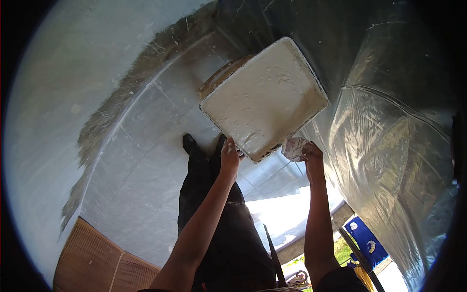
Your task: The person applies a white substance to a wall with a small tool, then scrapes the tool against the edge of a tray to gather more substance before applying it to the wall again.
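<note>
A rectangular tub (265, 92) with a dark, smeared rim is filled with a thick, off-white wet mix, its surface dotted with small lumps. My left hand (230, 158) grips the tub's near left corner, with the fingertips partly hidden behind the rim. Just off the near right corner, my right hand (314, 153) is closed around a crumpled, pale thing (294, 149) smeared with white; its kind I cannot tell. That thing is right beside the tub's edge.
Under the tub shows a brown rounded object (219, 78). Grey tiles (141, 160) cover the floor around my black shoes (190, 144). A pale wall (53, 121) curves along the left, shiny plastic sheeting (374, 160) hangs at right. Brown ribbed material (92, 260) lies lower left.
</note>
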A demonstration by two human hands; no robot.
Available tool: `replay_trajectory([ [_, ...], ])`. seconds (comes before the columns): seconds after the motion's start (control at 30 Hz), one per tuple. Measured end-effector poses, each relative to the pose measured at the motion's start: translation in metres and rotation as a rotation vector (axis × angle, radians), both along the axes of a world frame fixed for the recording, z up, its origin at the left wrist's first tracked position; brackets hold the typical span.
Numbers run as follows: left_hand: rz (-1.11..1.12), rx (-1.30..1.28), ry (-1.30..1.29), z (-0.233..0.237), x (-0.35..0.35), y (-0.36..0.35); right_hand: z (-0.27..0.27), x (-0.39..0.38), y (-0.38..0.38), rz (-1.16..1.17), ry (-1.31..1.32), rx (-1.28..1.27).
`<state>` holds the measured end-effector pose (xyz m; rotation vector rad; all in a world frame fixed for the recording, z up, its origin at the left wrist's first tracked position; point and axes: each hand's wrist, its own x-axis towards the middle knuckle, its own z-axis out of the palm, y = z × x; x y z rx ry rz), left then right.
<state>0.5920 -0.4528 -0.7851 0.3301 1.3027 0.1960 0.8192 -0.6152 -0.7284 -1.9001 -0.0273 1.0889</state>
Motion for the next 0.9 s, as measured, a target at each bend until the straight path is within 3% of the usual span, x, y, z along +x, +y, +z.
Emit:
replay_trajectory([
  [0.2,-0.02,0.003,0.012,0.0,-0.002,0.001,-0.017,-0.017,-0.008,-0.21,0.072,0.121],
  [0.63,-0.03,0.017,-0.001,0.008,-0.002,0.003,-0.008,-0.059,0.025,-0.107,-0.025,-0.027],
  [0.77,-0.022,-0.018,-0.011,0.007,-0.003,0.004,0.001,-0.054,0.044,0.09,-0.029,-0.079],
  [0.83,-0.027,-0.015,-0.007,0.006,-0.003,0.004,0.012,-0.04,0.063,0.296,-0.129,-0.056],
  [0.9,-0.008,0.004,-0.003,0.006,-0.002,0.001,0.017,-0.03,0.084,0.329,-0.132,-0.008],
])
